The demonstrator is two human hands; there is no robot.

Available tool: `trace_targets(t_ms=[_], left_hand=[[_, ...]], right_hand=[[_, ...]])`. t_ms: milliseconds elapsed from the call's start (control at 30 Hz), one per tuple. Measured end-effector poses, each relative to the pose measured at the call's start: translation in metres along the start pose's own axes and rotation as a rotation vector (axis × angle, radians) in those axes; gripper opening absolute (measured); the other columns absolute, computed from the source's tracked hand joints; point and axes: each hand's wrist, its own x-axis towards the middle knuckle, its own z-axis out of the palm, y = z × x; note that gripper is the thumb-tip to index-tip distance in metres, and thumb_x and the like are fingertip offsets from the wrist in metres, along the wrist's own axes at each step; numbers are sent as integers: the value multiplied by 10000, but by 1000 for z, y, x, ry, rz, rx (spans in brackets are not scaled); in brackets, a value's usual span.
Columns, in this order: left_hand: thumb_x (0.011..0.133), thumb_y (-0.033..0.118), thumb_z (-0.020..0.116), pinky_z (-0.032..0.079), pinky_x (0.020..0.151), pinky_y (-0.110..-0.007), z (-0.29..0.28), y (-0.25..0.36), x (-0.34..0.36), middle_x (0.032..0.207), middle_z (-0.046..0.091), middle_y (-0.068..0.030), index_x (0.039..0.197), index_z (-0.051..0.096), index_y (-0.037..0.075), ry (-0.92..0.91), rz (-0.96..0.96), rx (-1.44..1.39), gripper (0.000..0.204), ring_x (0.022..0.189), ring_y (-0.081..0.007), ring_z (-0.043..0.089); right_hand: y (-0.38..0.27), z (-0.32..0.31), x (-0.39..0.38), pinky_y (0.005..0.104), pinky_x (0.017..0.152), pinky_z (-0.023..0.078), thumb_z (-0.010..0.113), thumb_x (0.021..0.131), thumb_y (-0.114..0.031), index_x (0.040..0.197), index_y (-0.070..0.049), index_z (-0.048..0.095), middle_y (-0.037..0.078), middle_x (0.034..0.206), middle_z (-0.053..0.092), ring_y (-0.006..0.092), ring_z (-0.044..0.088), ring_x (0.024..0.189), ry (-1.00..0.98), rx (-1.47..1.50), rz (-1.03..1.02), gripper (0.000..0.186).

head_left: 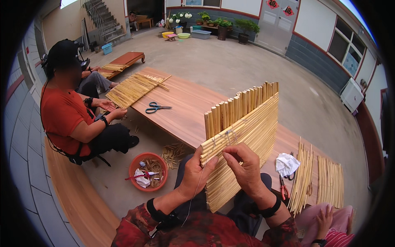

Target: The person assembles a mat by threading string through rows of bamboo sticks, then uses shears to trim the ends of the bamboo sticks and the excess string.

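Note:
A panel of straight yellow stalks [255, 131] laid side by side stands tilted above my lap. Behind its upper edge, a row of crosswise stalks [238, 105] shows its cut ends. My left hand [192, 175] is closed on the panel's left edge, thumb on the near face. Thin pale thread [192, 201] hangs below that hand, and some loops round the stalks near the top left corner. My right hand [248, 168] is at the near face with thumb and forefinger pinched together. What lies between those fingertips is too small to make out.
On the wooden table [185, 117] lie dark-handled scissors [155, 108], red-handled pliers [284, 188], a white cloth [287, 164] and stalk bundles [302, 177]. An orange basin [133, 164] of scraps stands on the floor. At left, a co-worker in red [68, 107] holds another stalk panel [131, 89].

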Motion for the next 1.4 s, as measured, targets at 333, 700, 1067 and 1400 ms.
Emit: trace_targets(t_ms=[333,700,1067,1400], left_hand=[[867,45,548,463,798,-281,-3,8,-4,1031,586,-168,1247,389,-57,-70,152,282,424,942,-196,593],[730,-51,599,492,795,-381,33,26,17,1107,560,-234,1206,426,-89,-311,596,341,508,945,-366,590],[770,113,488,423,887,-436,40,-20,3,1157,552,-188,1143,500,-47,-611,828,819,406,1079,-323,538],[701,92,646,331,980,-463,33,-42,-36,1213,517,-151,1179,496,28,-914,420,700,505,1172,-329,460]], right_hand=[[-15,12,-3,261,611,463,640,774,-26,846,0,582,86,773,562,166,587,686,34,-31,58,96],[-26,-59,-39,397,825,496,399,951,-296,1032,22,480,133,956,562,235,588,911,265,766,359,338],[-4,-59,-107,485,935,407,545,853,-426,1310,-11,338,142,1309,426,299,429,1194,287,1058,501,651],[23,-49,-156,458,956,413,402,934,-299,1331,11,266,191,1300,411,300,429,1200,418,1125,871,521]])
